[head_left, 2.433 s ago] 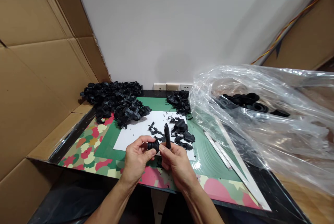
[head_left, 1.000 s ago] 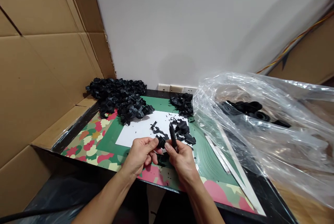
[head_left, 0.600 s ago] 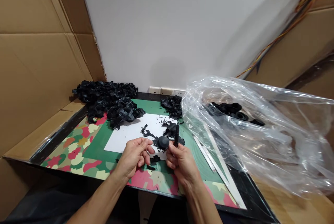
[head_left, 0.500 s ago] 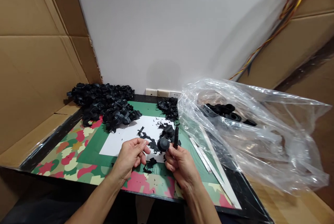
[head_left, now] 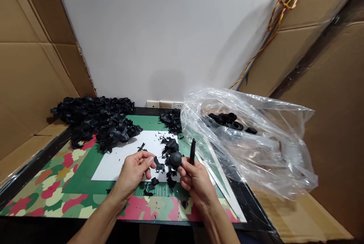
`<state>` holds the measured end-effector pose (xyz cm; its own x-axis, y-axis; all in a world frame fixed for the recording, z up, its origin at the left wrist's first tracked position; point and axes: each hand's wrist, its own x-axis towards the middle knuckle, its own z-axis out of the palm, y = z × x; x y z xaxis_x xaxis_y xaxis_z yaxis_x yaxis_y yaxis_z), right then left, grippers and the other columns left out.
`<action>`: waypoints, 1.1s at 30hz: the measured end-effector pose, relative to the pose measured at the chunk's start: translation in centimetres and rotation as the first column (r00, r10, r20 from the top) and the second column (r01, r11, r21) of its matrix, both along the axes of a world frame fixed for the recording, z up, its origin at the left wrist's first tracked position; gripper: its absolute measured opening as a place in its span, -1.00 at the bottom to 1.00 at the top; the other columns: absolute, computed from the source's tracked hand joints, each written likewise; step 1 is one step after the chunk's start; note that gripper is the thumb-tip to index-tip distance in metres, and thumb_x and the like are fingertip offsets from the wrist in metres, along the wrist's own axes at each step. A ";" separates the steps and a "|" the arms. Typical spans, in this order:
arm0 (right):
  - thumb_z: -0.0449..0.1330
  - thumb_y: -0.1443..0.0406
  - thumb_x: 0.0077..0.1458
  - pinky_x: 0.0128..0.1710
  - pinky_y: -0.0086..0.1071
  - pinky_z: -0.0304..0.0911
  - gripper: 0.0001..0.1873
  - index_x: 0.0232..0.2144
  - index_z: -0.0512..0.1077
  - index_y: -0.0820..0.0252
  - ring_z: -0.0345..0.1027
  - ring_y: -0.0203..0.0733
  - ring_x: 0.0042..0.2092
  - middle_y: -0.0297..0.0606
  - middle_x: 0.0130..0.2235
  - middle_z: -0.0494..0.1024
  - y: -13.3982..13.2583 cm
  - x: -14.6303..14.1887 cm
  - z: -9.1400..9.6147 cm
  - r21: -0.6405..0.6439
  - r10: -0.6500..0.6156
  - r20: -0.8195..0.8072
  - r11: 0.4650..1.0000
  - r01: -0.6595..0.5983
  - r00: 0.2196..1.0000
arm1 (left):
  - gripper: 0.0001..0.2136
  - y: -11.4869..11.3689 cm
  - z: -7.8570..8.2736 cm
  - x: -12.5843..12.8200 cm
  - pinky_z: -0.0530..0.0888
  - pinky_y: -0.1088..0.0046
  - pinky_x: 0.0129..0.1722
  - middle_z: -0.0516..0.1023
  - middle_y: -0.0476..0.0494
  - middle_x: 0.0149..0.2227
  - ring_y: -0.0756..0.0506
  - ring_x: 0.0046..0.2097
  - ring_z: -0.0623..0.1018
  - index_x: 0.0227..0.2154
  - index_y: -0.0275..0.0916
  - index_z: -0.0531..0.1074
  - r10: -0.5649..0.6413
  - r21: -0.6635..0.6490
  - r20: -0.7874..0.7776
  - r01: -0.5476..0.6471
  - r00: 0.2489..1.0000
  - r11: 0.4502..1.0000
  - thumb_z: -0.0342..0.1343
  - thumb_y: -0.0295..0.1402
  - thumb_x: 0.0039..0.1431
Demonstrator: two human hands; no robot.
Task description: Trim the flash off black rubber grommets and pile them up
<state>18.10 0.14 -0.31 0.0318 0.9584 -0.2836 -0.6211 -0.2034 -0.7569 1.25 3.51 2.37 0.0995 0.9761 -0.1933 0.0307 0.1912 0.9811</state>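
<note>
My right hand [head_left: 196, 179] is closed, pinching a black domed rubber part [head_left: 174, 158] between thumb and fingers. A slim black stick-like tool [head_left: 192, 151] rises from the same grip; its kind is not clear. To the left, my left hand [head_left: 138, 166] has thumb and forefinger pressed together. Whether anything is between those fingertips I cannot tell; a ragged black scrap [head_left: 159, 165] shows just beside them. More torn black rubber pieces [head_left: 171, 145] lie behind the domed part, on a white paper sheet [head_left: 106, 166]. Small scraps [head_left: 150, 187] lie at the sheet's near edge.
A large heap of black rubber scraps [head_left: 93, 115] fills the back left, and a smaller pile [head_left: 171, 119] sits at the back middle. On the right, a clear plastic bag [head_left: 264, 160] holds black ring-shaped parts [head_left: 227, 121]. White strips [head_left: 227, 194] lie along the mat's right side. Cardboard [head_left: 25, 85] stands left.
The view has swung right, so the scene sits further left. The domed part has turned slightly in my right hand. My left hand stays pinched close by.
</note>
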 end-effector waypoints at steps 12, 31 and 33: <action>0.39 0.07 -0.28 -0.75 -0.59 -0.29 -0.54 -0.59 0.22 0.20 -0.27 -0.58 -0.71 -0.54 -0.69 0.25 0.1 -0.7 -0.3 0.017 0.004 0.035 1.000 -0.005 0.999 | -0.68 -0.5 -0.6 0.9 0.29 0.55 -0.64 0.51 -0.07 -0.47 0.06 -0.63 0.37 -0.32 -0.29 0.50 -0.050 0.100 -0.083 0.058 0.995 0.993 0.24 -0.15 -0.08; -0.08 0.63 0.02 -0.37 -0.45 0.38 -0.54 -0.17 0.43 0.19 0.52 -0.23 -0.33 -0.16 -0.34 0.59 -1.7 -1.5 -2.2 0.827 -0.851 0.516 0.467 -0.314 0.095 | -0.72 1.3 -2.1 -0.5 0.12 0.54 -0.67 0.27 0.09 -0.74 0.04 -0.68 0.18 -0.55 -0.20 0.29 0.267 0.308 -0.211 -0.195 0.940 0.931 -0.06 -0.11 0.10; -0.07 0.64 0.03 -0.33 -0.44 0.40 -0.53 -0.15 0.44 0.19 0.53 -0.21 -0.31 -0.13 -0.32 0.61 -1.9 -1.0 -2.6 0.824 -0.868 0.496 0.455 -0.338 0.040 | -0.75 2.0 -1.9 -1.6 0.10 0.54 -0.68 0.31 0.08 -0.72 0.04 -0.68 0.19 -0.54 -0.21 0.32 0.295 0.314 -0.276 -0.204 0.915 0.927 0.02 -0.12 0.01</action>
<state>17.05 -1.75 -2.87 -0.0561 0.4653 0.8834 0.7556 0.5982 -0.2670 -0.35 5.49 0.47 -0.1754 0.9791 0.1032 0.3312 -0.0400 0.9427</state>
